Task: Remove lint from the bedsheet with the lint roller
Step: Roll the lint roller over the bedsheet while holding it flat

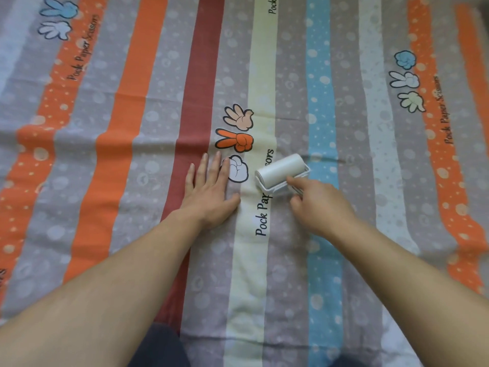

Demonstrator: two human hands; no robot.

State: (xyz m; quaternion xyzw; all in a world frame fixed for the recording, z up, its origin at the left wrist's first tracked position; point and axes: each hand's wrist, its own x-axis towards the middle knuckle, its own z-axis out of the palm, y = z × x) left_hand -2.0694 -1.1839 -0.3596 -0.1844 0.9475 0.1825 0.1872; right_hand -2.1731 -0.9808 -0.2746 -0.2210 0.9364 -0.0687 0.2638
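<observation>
Looked to be in the rolling step itself, with wide stretches of the bedsheet left toward the top and sides of the frame. Gripped the lint roller at its near end with the right hand, fingers curled round it, index finger laid straight along the white frame. Had the roller at frame centre, on the cream stripe, just right of the printed white fist; seemed to touch the cloth, though could not tell for sure. Pressed the left hand flat on the sheet just left of centre, fingers straight, slightly spread, holding nothing. Held the two hands apart, cream stripe between them. Called next, most likely, for a firm, even push up the frame while pinning the fabric taut, then a shift sideways to a fresh strip; risked bunching the cloth otherwise.
</observation>
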